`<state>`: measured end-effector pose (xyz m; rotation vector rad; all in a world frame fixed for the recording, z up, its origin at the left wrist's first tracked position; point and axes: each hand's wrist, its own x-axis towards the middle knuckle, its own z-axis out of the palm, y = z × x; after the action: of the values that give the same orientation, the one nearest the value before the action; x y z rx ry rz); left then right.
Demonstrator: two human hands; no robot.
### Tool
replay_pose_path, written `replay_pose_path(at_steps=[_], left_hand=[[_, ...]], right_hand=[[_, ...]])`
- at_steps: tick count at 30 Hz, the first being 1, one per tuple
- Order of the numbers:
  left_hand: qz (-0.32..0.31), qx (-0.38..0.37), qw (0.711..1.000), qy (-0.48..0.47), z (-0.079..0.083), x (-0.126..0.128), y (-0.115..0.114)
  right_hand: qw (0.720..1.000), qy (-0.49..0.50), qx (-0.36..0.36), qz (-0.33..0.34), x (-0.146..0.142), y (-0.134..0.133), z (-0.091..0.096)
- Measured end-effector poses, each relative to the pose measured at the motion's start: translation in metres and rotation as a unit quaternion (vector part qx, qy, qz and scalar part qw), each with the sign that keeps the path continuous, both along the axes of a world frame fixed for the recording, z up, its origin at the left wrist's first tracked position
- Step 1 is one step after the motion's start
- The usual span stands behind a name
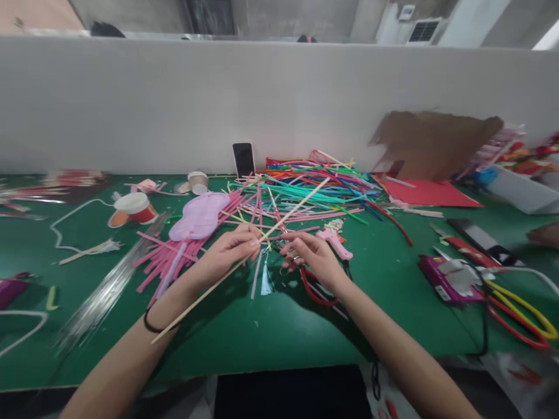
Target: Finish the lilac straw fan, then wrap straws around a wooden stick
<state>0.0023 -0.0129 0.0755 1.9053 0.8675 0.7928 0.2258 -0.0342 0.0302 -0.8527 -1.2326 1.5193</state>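
My left hand [238,247] is closed, pinching a long thin wooden stick [201,299] that slants from over my forearm up to the right. My right hand [317,256] is beside it, fingers bent and drawn together; whatever they hold is hard to make out. A pink pipe cleaner [276,236] lies between the stick and my right fingertips; I cannot tell if it is gripped. Below, between my hands, shows a light blue tassel [266,281]. Red-handled scissors [315,295] lie partly hidden under my right hand. A pink glue gun [335,241] is just beyond it.
Behind my hands lies a heap of coloured pipe cleaners [305,189], with a phone [243,159] propped up. Left are pink pipe cleaners [152,265], a purple cloud-shaped piece [198,215], a paper cup [142,209] and thin wires [109,291]. Right are a purple power strip [449,282] and red paper [432,193].
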Motion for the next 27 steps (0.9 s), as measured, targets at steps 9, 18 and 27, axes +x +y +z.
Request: replay_pose_path(at_steps=[9,18,27], left_hand=[[-0.056,0.027,0.996,0.061,-0.034,0.034,0.002],[0.032,-0.042,0.998,0.016,-0.037,0.028,-0.001],[0.040,-0.123,0.990,-0.047,-0.042,0.035,-0.005]], right_hand=[[0.998,-0.004,0.032,-0.055,0.002,0.002,-0.004],[0.995,-0.016,0.037,-0.088,-0.001,0.003,-0.008],[0.997,-0.051,0.037,-0.048,-0.011,0.001,-0.019]])
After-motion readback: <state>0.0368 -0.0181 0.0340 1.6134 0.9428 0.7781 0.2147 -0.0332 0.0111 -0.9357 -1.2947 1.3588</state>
